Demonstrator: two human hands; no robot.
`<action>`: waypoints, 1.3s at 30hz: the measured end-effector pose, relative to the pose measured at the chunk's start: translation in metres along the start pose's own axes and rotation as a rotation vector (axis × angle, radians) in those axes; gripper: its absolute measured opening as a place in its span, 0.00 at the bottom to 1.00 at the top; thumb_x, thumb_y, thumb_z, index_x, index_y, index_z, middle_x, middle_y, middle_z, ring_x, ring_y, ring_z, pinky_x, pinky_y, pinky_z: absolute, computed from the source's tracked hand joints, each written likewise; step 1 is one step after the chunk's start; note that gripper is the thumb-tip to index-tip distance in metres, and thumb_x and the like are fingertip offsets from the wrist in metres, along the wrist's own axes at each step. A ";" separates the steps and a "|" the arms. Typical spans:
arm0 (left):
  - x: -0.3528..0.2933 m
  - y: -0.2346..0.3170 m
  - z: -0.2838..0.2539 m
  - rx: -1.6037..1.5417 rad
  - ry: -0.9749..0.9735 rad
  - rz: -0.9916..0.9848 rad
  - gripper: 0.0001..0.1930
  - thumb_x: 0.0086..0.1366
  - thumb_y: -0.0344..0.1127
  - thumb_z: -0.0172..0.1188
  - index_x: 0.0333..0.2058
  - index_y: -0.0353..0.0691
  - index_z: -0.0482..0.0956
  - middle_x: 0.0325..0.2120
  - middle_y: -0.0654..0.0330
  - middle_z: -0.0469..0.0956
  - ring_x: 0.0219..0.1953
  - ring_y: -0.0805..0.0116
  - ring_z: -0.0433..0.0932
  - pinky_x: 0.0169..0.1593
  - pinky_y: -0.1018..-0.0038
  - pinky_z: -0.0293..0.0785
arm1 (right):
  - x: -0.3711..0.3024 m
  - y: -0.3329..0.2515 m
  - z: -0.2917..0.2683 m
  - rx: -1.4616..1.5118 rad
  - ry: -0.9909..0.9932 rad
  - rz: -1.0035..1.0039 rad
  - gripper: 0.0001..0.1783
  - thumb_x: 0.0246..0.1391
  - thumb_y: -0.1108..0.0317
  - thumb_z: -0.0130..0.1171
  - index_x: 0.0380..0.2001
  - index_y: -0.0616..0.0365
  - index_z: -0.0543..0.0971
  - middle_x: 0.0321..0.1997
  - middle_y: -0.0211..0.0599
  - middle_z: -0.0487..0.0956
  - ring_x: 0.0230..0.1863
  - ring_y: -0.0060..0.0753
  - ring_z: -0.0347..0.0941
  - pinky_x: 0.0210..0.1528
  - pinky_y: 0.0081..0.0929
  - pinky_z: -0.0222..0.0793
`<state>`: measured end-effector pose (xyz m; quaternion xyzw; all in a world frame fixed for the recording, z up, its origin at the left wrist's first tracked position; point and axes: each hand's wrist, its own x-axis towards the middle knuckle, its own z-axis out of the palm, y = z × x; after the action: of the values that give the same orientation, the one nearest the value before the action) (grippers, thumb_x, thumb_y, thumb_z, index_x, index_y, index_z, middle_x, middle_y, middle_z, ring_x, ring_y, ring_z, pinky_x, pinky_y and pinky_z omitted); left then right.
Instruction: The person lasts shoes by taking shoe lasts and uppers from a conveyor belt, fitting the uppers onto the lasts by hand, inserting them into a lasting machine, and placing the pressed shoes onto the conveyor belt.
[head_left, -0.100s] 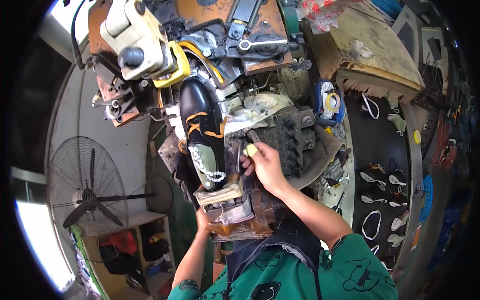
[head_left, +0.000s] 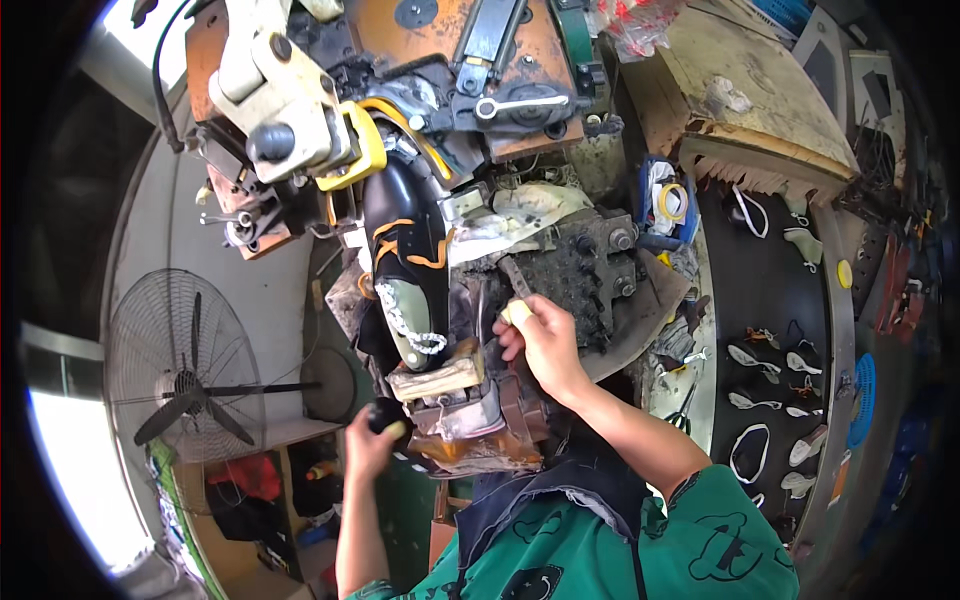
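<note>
A black shoe upper on a last (head_left: 408, 215), with orange lace and a pale green heel end (head_left: 405, 310), lies in the machine, its toe tucked against a yellow jaw (head_left: 360, 150). A worn padded block (head_left: 437, 380) stands at its heel. My right hand (head_left: 550, 350) is closed beside the shoe, to its right; a yellow cover shows at its fingertips. A dark metal bar (head_left: 514, 276) reaches up from there; whether I grip it is unclear. Left of the block, my left hand (head_left: 370, 445) is closed around a dark rounded thing (head_left: 385, 413), partly hidden, with yellow at the thumb.
Several white and tan shoe parts (head_left: 755, 402) lie on a dark belt to the right, below a wooden box (head_left: 760, 95). A blue basket (head_left: 664, 205) holds tape rolls. A caged fan (head_left: 185, 375) stands at left above an open shelf (head_left: 225, 545).
My left hand has come out from behind the block, moving left, and a dark rounded thing now shows in it. The shoe's toe is more covered by the yellow jaw. The view shifted slightly.
</note>
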<state>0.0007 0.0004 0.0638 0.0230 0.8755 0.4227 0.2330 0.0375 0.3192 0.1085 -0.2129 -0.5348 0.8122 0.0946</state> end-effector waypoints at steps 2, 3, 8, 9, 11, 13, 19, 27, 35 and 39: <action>-0.022 0.026 -0.046 -0.065 0.097 0.053 0.16 0.47 0.25 0.65 0.38 0.31 0.77 0.29 0.61 0.80 0.33 0.74 0.77 0.38 0.75 0.75 | -0.028 -0.014 0.006 0.008 -0.008 -0.044 0.12 0.63 0.65 0.51 0.33 0.66 0.74 0.31 0.39 0.78 0.27 0.21 0.73 0.27 0.20 0.71; -0.033 0.069 -0.055 -0.050 0.170 0.124 0.17 0.48 0.24 0.64 0.39 0.31 0.76 0.29 0.61 0.79 0.33 0.73 0.77 0.38 0.76 0.75 | -0.042 -0.016 0.005 0.008 -0.050 -0.068 0.11 0.62 0.67 0.51 0.32 0.66 0.74 0.31 0.40 0.78 0.28 0.22 0.74 0.28 0.20 0.73; -0.046 0.176 -0.026 -1.400 -0.296 0.302 0.32 0.54 0.58 0.65 0.45 0.34 0.71 0.34 0.51 0.79 0.31 0.61 0.78 0.38 0.68 0.80 | -0.117 -0.043 0.001 0.277 -0.625 0.123 0.32 0.52 0.77 0.62 0.60 0.62 0.62 0.60 0.46 0.66 0.54 0.29 0.69 0.55 0.26 0.68; -0.026 0.184 -0.003 -1.589 -0.537 0.418 0.42 0.48 0.67 0.62 0.48 0.34 0.70 0.40 0.47 0.77 0.34 0.57 0.78 0.39 0.63 0.80 | -0.128 -0.036 -0.001 0.497 -0.776 0.232 0.49 0.50 0.75 0.65 0.68 0.58 0.46 0.69 0.45 0.53 0.64 0.35 0.60 0.62 0.32 0.62; -0.029 0.238 0.046 -1.398 -0.486 0.264 0.38 0.58 0.62 0.58 0.53 0.32 0.68 0.45 0.46 0.76 0.44 0.54 0.77 0.48 0.60 0.77 | -0.141 -0.043 -0.017 0.311 -0.748 0.074 0.56 0.46 0.69 0.68 0.69 0.60 0.41 0.72 0.44 0.48 0.71 0.37 0.49 0.69 0.36 0.48; -0.029 0.286 0.095 -1.098 -0.550 0.294 0.33 0.66 0.57 0.52 0.55 0.30 0.67 0.48 0.46 0.76 0.48 0.53 0.77 0.53 0.62 0.73 | -0.141 -0.057 -0.044 0.322 -0.645 0.047 0.57 0.44 0.64 0.69 0.68 0.63 0.41 0.70 0.44 0.53 0.70 0.35 0.48 0.69 0.35 0.46; -0.016 0.354 0.269 -0.393 -0.840 0.330 0.32 0.71 0.56 0.44 0.51 0.26 0.73 0.39 0.59 0.79 0.39 0.73 0.76 0.45 0.76 0.72 | -0.167 -0.027 -0.170 -0.029 0.239 -0.343 0.59 0.42 0.63 0.69 0.68 0.62 0.41 0.68 0.49 0.53 0.69 0.40 0.49 0.69 0.35 0.46; -0.133 0.388 0.536 -0.088 -1.453 0.504 0.16 0.61 0.28 0.58 0.47 0.27 0.75 0.35 0.58 0.80 0.36 0.74 0.79 0.41 0.78 0.75 | -0.283 0.021 -0.317 -0.232 1.047 -0.248 0.58 0.41 0.57 0.69 0.67 0.64 0.45 0.65 0.60 0.56 0.67 0.55 0.53 0.68 0.38 0.49; -0.307 0.331 0.796 0.077 -1.784 0.205 0.17 0.69 0.35 0.50 0.50 0.29 0.72 0.40 0.55 0.79 0.40 0.68 0.79 0.43 0.75 0.75 | -0.436 0.111 -0.483 0.661 1.366 -0.396 0.50 0.48 0.55 0.67 0.66 0.66 0.53 0.62 0.48 0.66 0.60 0.36 0.66 0.61 0.31 0.62; -0.349 0.319 0.893 0.329 -1.797 0.313 0.15 0.69 0.35 0.48 0.48 0.29 0.72 0.43 0.50 0.79 0.42 0.63 0.80 0.45 0.71 0.77 | -0.514 0.110 -0.631 0.781 1.848 -0.326 0.36 0.54 0.67 0.58 0.63 0.67 0.58 0.54 0.51 0.73 0.49 0.37 0.73 0.53 0.32 0.68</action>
<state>0.6429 0.7735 -0.0387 0.4930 0.4020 0.1432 0.7582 0.7862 0.6008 -0.0784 -0.6360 0.0278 0.4250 0.6435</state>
